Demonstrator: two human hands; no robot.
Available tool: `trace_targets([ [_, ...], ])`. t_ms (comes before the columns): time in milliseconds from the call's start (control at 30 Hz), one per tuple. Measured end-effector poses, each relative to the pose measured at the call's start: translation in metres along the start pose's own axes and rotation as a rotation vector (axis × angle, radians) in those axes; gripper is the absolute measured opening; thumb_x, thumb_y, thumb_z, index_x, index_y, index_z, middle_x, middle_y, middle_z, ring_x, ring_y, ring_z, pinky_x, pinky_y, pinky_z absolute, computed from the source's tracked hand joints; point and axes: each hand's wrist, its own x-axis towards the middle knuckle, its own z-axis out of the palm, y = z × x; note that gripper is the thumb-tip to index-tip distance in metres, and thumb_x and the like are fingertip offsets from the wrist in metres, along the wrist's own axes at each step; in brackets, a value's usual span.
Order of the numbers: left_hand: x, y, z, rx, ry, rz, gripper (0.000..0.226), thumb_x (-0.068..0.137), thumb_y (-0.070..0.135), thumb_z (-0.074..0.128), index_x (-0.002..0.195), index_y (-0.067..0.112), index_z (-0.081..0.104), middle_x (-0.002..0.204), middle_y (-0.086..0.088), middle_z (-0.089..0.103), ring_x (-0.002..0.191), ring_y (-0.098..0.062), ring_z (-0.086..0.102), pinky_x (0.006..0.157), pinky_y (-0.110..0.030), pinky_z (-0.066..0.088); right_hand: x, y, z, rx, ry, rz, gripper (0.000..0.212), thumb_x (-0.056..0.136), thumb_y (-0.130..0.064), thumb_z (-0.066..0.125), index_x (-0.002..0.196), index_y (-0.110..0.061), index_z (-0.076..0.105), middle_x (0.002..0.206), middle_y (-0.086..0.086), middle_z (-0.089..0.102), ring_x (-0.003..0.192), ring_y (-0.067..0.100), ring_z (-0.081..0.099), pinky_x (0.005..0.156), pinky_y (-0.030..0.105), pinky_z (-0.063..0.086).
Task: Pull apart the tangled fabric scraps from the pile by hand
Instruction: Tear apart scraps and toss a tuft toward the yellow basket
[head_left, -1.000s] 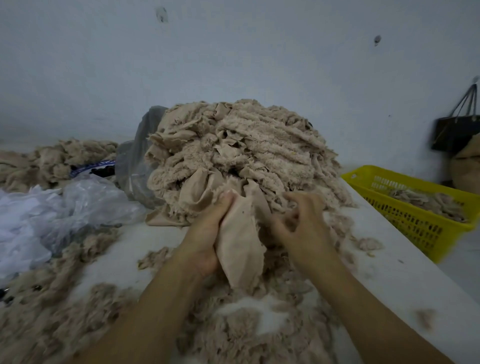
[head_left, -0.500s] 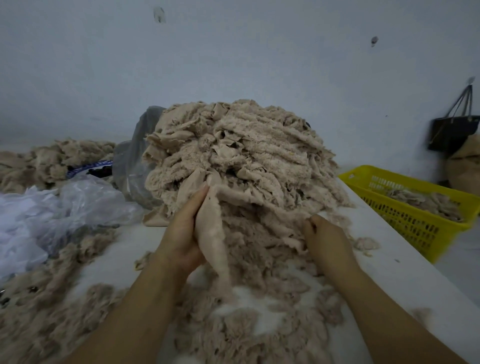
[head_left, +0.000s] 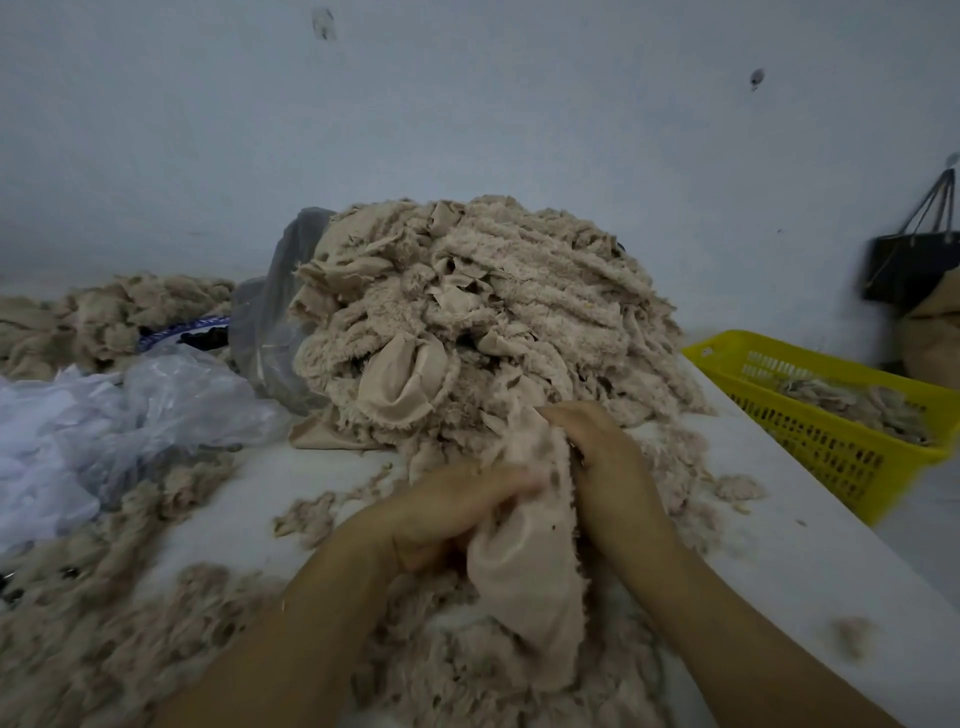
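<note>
Both hands hold one scrap (head_left: 524, 587) at the near foot of the pile (head_left: 467, 312). The right hand (head_left: 597, 457) clenches its upper end against the heap, and the left hand (head_left: 452, 514), blurred, appears to curl round its side lower down. Its long axis runs from the pile toward the person, so in my judgement the clear pull is that way. Plastic bags (head_left: 156, 410) lie to the left and a yellow basket (head_left: 831, 457) to the right, both well aside on the table (head_left: 779, 571).

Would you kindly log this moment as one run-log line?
left hand: grips beige fabric scrap | right hand: grips same scrap | tall beige scrap pile: behind hands
</note>
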Motion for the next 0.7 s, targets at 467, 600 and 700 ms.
trace_targets([
  [467,0.026,-0.004,-0.003,-0.283,0.481,0.141,0.030,0.105,0.029,0.048,0.101,0.015,0.074,0.089,-0.004,0.078,0.082,-0.018,0.074,0.067,-0.028,0.056,0.000,-0.008,0.008,-0.201,-0.167,-0.137,0.030,0.088,0.000,0.053,0.113,-0.006,0.066,0.108,0.011,0.058,0.101,0.028,0.054,0.080,0.039,0.048],
  [600,0.023,-0.002,0.003,-0.275,0.384,0.221,0.029,0.105,0.027,0.047,0.116,0.011,0.069,0.106,-0.009,0.076,0.101,-0.023,0.072,0.087,-0.034,0.057,0.000,0.001,0.005,-0.180,-0.128,0.045,0.012,0.092,-0.008,0.052,0.100,-0.017,0.054,0.107,-0.001,0.050,0.095,0.020,0.050,0.072,0.034,0.042],
  [700,0.019,-0.001,0.002,-0.265,0.330,0.272,0.029,0.105,0.026,0.046,0.116,0.011,0.069,0.110,-0.011,0.075,0.107,-0.025,0.070,0.093,-0.036,0.055,0.001,0.004,0.004,-0.225,-0.080,0.077,0.020,0.090,-0.008,0.053,0.108,-0.018,0.050,0.117,-0.002,0.041,0.078,0.016,0.048,0.054,0.030,0.035],
])
